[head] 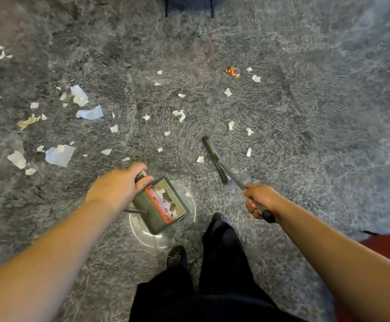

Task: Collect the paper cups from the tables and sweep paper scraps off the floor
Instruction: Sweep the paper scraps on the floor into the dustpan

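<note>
Several white paper scraps lie scattered over the shaggy grey carpet, thickest at the left. My left hand grips the handle of a dark green dustpan with a red comb edge; some scraps lie inside it. My right hand grips the black handle of a broom, whose dark head points away from me onto the carpet among small scraps. A red and yellow wrapper lies farther out. No paper cups are in view.
My legs in dark trousers and dark shoes stand just behind the dustpan. A red object shows at the right edge. Dark furniture legs stand at the top.
</note>
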Tool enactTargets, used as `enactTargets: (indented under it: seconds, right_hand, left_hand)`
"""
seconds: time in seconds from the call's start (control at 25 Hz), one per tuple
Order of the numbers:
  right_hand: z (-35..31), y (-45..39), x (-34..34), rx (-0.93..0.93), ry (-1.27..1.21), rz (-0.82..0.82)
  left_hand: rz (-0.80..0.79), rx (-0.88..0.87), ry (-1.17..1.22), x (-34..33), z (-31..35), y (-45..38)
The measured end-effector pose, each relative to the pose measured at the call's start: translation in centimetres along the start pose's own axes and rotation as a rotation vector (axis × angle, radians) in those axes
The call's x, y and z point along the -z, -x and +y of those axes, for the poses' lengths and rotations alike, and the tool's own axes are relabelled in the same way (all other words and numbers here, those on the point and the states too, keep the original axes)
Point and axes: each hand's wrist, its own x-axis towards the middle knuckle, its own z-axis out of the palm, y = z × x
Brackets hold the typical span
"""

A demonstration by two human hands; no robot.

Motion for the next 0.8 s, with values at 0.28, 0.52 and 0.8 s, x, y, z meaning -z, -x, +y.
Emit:
enactTargets:
  seconds: [0.28,0.52,0.8]
  right_hand:
    - [-8.2,-6.3,0.9,-0.079,0.259,-0.039]
    - [-7.9,-6.9,-0.2,-0.174,0.524,-0.216]
    - [-3.3,-3.1,-4.7,-0.464,0.269,-0.46]
  left_hand:
    - [-0.018,0.041,-0.037,0.5,1.6,-2.7]
    - [-0.013,0.025,-0.053,-0.1,2.1,-2.1]
    - [-0.049,0.074,-0.004,0.1,0.7,-1.6]
